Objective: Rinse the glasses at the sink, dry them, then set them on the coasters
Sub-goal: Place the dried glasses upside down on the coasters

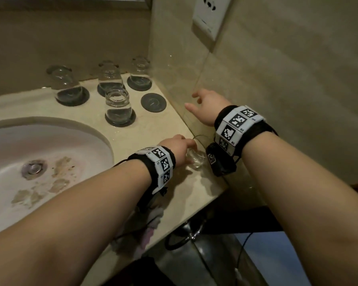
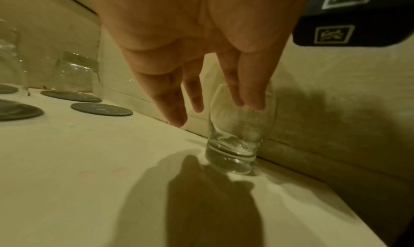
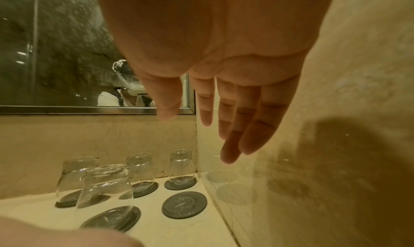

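The last glass (image 2: 239,132) stood upright on the counter (image 1: 153,129) against the wall, well apart from the one bare coaster (image 1: 153,102); four glasses already sat inverted on coasters. The left hand (image 1: 179,149) reached down over its rim, fingertips (image 2: 255,100) at the upper wall; whether they had closed on it could not be told. The right hand (image 1: 207,106) hung free, fingers relaxed, holding nothing. The glass likely was rigid, brittle, light and, if wet, slippery; it was best encircled around the mid-body, not pinched at the rim.
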`<state>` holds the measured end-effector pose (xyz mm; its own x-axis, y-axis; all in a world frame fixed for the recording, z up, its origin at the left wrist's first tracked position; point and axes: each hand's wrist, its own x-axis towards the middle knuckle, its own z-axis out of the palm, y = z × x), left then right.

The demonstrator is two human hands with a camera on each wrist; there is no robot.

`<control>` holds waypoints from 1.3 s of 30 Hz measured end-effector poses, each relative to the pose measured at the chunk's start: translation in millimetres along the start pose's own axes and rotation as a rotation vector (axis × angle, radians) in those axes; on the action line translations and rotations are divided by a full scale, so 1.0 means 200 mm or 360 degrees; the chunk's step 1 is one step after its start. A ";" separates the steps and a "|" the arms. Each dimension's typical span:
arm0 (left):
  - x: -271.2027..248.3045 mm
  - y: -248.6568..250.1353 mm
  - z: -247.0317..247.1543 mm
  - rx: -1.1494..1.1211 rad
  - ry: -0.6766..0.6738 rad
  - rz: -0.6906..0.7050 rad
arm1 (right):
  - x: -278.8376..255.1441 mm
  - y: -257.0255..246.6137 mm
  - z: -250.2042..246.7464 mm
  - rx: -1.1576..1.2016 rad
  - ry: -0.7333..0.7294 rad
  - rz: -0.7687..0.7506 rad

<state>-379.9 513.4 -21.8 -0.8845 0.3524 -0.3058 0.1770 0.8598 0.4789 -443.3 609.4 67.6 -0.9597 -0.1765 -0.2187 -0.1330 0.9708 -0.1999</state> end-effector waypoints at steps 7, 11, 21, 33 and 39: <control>0.01 -0.04 -0.08 -0.0376 0.0076 -0.0115 | 0.04 0.00 -0.03 0.0042 -0.0009 -0.0086; -0.06 -0.14 -0.18 -0.1055 0.0229 -0.0224 | 0.07 -0.04 -0.05 0.0047 -0.0064 -0.0107; -0.24 -0.30 -0.54 -0.1971 0.0721 -0.0202 | 0.08 -0.23 -0.04 0.1436 -0.0450 0.0143; -0.30 -0.42 -0.64 -0.2332 0.0860 -0.0200 | 0.20 -0.43 -0.17 0.2138 -0.0493 0.0028; -0.34 -0.56 -0.66 -0.1978 0.1071 -0.0484 | 0.37 -0.47 -0.19 0.1102 0.0012 -0.0137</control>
<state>-397.4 345.0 54.7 -0.9125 -0.3209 -0.2536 -0.2240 -0.1265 0.9663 -512.1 511.5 105.8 -0.9549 -0.2444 -0.1685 -0.0227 0.6260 -0.7795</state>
